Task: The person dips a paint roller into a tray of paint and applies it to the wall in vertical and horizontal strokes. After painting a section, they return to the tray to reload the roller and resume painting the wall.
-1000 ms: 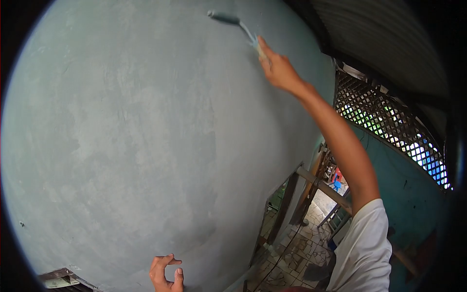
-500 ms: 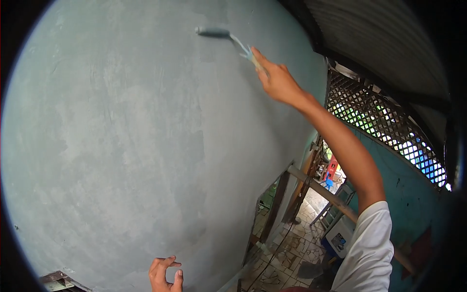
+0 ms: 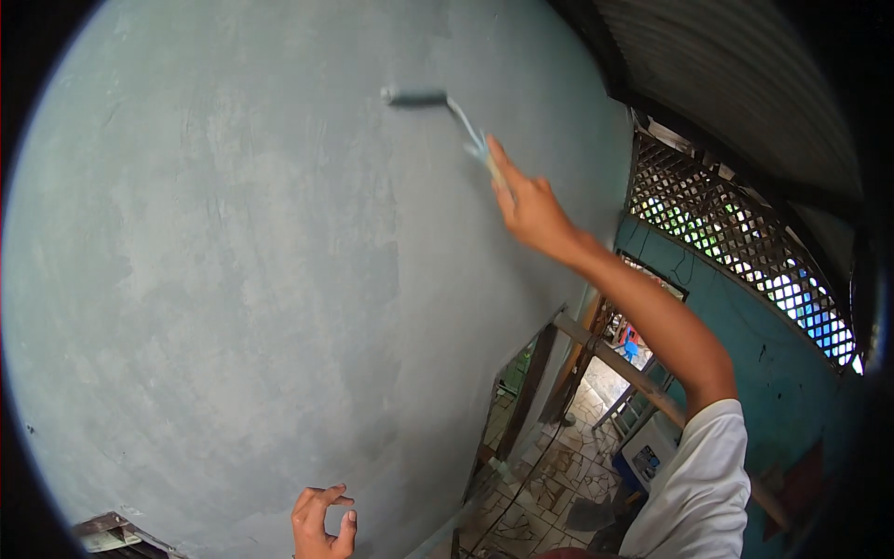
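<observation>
My right hand (image 3: 533,207) is wrapped round the handle of a paint roller (image 3: 417,98), arm stretched up and forward. The roller's dark sleeve lies sideways against the grey wall (image 3: 251,279), slightly blurred, with its bent metal frame running down to the grip. Patchy lighter and darker grey coats show across the wall. Low in the view, my left hand (image 3: 321,524) is raised in front of the wall, fingers curled and thumb apart from them, with nothing between them.
A wooden pole (image 3: 619,363) crosses at the right, below my right arm. Beyond it are a white and blue cooler box (image 3: 649,452), a tiled floor (image 3: 549,484) and a teal wall (image 3: 792,401). Dark lattice (image 3: 736,242) and a corrugated roof (image 3: 745,84) stand at upper right.
My right hand has moved down with the paint roller, its sleeve now lower on the wall and slightly further right. My left hand has stayed nearly in place.
</observation>
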{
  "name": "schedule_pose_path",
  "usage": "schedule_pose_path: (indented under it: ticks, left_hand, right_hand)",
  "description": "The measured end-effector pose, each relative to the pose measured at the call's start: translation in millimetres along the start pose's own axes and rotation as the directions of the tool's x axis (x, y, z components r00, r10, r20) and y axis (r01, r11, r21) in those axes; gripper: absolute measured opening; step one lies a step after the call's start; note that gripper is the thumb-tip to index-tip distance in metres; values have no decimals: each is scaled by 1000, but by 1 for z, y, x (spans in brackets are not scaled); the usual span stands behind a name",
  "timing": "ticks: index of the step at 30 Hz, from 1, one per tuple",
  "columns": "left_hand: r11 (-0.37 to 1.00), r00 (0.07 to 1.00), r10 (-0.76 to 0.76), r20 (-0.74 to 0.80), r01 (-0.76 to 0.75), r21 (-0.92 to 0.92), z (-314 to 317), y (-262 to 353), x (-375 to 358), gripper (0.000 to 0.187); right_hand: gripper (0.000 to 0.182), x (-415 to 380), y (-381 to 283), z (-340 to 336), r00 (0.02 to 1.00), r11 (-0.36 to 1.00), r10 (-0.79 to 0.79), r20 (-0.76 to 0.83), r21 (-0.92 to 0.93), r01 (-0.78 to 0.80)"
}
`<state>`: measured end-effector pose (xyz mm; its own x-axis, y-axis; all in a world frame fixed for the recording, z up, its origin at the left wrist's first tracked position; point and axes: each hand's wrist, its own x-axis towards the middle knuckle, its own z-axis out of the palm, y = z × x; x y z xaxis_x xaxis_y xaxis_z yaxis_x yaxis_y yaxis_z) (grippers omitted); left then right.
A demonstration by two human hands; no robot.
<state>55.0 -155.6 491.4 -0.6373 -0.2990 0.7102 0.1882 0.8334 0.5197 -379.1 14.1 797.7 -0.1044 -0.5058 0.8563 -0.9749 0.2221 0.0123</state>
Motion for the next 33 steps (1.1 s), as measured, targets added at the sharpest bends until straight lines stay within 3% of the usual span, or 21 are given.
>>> schedule_pose_path:
  ticks: [3,10,12,14,16,17,21,24,28,33]
  left_hand:
    - [1000,1000,-19,-7,19,7,-3,-2,-2,33]
    - [999,997,-33,-70,30,-36,10,-10,-5,32]
    - [999,994,-17,-109,12,-39,14,-8,-2,30]
    - [1000,988,17,-156,-20,-21,16,-4,4,28]
    - [999,995,6,-98,-10,-42,21,-12,5,35]
    - [999,998,-10,-65,6,-50,21,-13,3,38]
    - [999,988,12,-154,-18,-34,28,-14,3,33]
    - [1000,990,-9,-140,5,-26,22,-14,-1,33]
    - [1000,988,-7,-155,6,-6,14,-13,-3,31]
    - [1000,980,-17,-196,19,7,14,-10,-4,26]
  right_hand:
    - [67,-34,-6,8,994,994,76,81,76,-82]
    - [62,64,3,-29,994,982,-82,-72,-178,68]
    - [61,96,-2,-47,996,986,-40,-77,-163,27]
    - [61,116,-26,-67,993,987,116,-31,-110,-119]
    - [60,118,-35,-71,987,980,160,-11,-114,-160]
    - [59,116,-37,-65,983,977,185,8,-110,-183]
    - [62,55,-14,-18,996,995,-53,-78,-85,46]
    - [66,-18,-26,8,996,997,83,37,-14,-82]
    - [68,-87,-22,33,994,997,71,88,-2,-71]
    - [66,-49,-28,11,997,998,57,48,-26,-56]
